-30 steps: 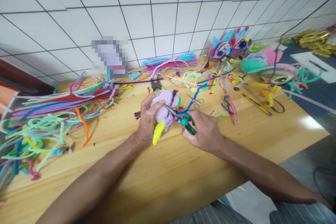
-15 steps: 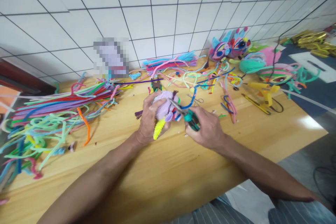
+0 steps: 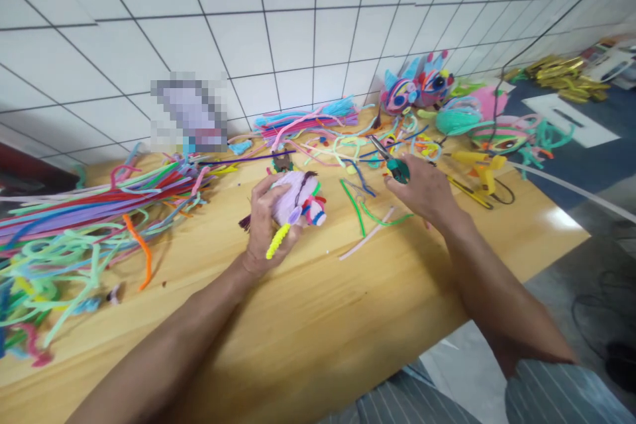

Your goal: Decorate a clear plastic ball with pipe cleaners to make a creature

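My left hand (image 3: 263, 228) is closed around a lilac fuzzy craft figure (image 3: 289, 197), held a little above the table. A yellow ridged piece (image 3: 278, 240) sticks out toward me, and a small pink, white and blue striped part (image 3: 315, 211) shows on its right side. Off to the right, my right hand (image 3: 428, 187) grips needle-nose pliers (image 3: 396, 167) by their green-and-black handles. The jaws point up and left over scattered pipe cleaners. A blue pipe cleaner (image 3: 362, 179), green strips (image 3: 354, 207) and a pale pink strip (image 3: 368, 235) lie between the hands.
Long pipe cleaners (image 3: 109, 205) cover the table's left side. Another bundle (image 3: 308, 120) rests along the tiled wall. Finished-looking fuzzy figures (image 3: 401, 94) stand at the back right. A yellow glue gun (image 3: 479, 169) lies at right, and a dark-handled tool (image 3: 282, 160) behind my left hand.
The pliers have moved away from the lilac figure, rightward and back with my right hand. The blue pipe cleaner near their jaws now lies on the table. Green and pink strips have come into view.
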A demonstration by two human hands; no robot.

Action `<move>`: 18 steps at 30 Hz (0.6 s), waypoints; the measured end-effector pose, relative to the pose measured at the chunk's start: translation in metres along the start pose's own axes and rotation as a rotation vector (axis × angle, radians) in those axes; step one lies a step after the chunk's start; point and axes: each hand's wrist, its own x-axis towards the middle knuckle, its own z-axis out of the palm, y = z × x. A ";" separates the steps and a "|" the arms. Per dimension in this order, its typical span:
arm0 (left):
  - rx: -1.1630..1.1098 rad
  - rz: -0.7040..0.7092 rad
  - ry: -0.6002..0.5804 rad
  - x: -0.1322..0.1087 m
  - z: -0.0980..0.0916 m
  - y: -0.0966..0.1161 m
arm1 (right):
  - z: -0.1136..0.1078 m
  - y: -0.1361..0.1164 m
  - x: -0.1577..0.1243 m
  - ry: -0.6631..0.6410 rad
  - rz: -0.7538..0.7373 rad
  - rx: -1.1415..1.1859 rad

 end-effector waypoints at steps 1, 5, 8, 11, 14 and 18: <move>-0.007 -0.006 0.005 0.000 0.000 -0.002 | -0.001 0.008 0.004 -0.029 0.030 -0.013; 0.008 -0.041 -0.003 -0.001 0.001 -0.006 | -0.002 0.032 0.012 -0.075 0.095 -0.054; -0.002 -0.078 -0.017 -0.002 0.000 -0.009 | 0.004 0.039 0.009 -0.106 0.123 -0.108; -0.006 -0.083 -0.031 -0.002 0.000 -0.013 | 0.015 0.040 0.005 -0.143 0.153 -0.176; -0.008 -0.044 -0.048 -0.002 -0.001 -0.016 | 0.024 0.039 0.001 -0.159 0.136 -0.223; -0.019 -0.064 -0.057 -0.003 -0.002 -0.019 | 0.026 0.036 -0.002 -0.048 0.056 -0.185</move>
